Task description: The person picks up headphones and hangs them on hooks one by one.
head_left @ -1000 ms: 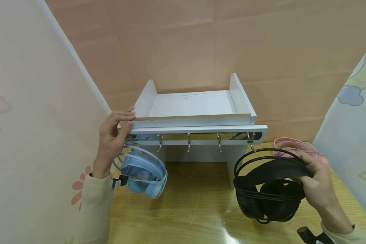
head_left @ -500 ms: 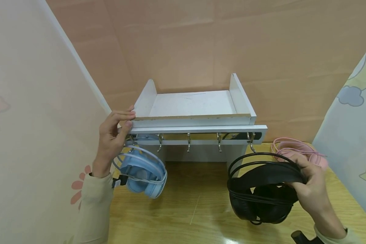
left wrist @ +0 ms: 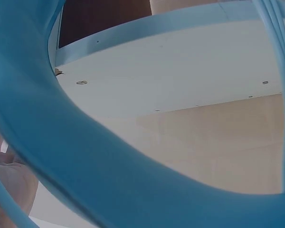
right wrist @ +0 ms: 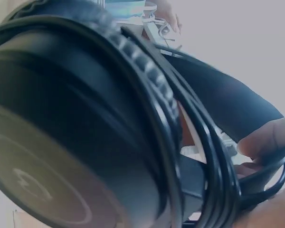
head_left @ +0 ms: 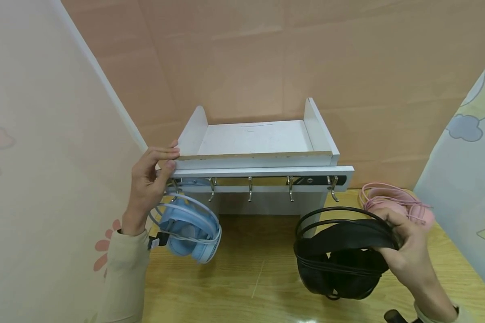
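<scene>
My left hand (head_left: 147, 184) grips the left front corner of a white shelf (head_left: 252, 160), its fingers over the top edge and the thumb at the front rail. Below that hand, light blue headphones (head_left: 191, 233) hang from the leftmost metal hook. Their blue band (left wrist: 109, 156) fills much of the left wrist view. At the right, my right hand (head_left: 408, 251) holds black headphones (head_left: 339, 273) by the padded headband, in the air below and in front of the rightmost hook (head_left: 334, 188). A cable is wrapped round the black ear cups (right wrist: 76, 118).
Pink headphones (head_left: 396, 204) lie on the wooden floor (head_left: 250, 269) behind my right hand. Several hooks line the shelf's front rail, including a middle hook (head_left: 250, 188). Pale walls stand left and right, with a brown covering (head_left: 246, 58) at the back.
My right hand has moved the black headphones slightly left and down, away from the rightmost hook. The left hand, the shelf and the blue headphones have stayed in place.
</scene>
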Available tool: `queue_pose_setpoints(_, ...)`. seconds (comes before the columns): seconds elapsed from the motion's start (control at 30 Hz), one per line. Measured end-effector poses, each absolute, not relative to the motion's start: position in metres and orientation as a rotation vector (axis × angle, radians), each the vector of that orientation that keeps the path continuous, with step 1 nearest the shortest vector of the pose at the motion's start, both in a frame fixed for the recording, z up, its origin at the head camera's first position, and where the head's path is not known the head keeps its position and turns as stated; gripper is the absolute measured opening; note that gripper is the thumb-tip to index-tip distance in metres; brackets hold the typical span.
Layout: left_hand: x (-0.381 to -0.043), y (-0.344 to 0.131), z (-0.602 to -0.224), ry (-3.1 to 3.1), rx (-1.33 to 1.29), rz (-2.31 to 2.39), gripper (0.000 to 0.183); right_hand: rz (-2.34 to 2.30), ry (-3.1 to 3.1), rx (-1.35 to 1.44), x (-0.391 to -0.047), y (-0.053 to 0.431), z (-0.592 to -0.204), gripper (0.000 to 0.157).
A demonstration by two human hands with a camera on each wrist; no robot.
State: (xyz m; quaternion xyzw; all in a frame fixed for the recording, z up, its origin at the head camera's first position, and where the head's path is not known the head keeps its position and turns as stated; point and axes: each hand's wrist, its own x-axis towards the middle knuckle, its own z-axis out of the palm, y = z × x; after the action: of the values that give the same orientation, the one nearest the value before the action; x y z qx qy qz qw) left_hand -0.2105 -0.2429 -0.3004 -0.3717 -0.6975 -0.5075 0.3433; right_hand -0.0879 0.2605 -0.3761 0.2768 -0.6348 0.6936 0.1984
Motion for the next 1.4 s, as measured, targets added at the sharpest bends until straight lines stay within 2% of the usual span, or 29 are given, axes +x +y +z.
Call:
queue_pose_setpoints(0.3, -0.21, -0.242, -0.296, -1.793, -0.969, -1.319, 0.017, 1.914, -1.837, 0.762, -0.086, 0.252, -0.37, 0.04)
queue_pose_setpoints(0.83, -0.21, -0.244, -0.298, -1.803, -0.969, -1.328, 0.018, 1.9, -1.839, 0.809, -0.088, 0.24, -0.365, 0.043)
queue_pose_setpoints(1.4, -0.211, -0.241, -0.3, -1.797, -0.951, -1.337, 0.017, 1.895, -1.913, 0.786, -0.085, 0.218, -0.354, 0.034)
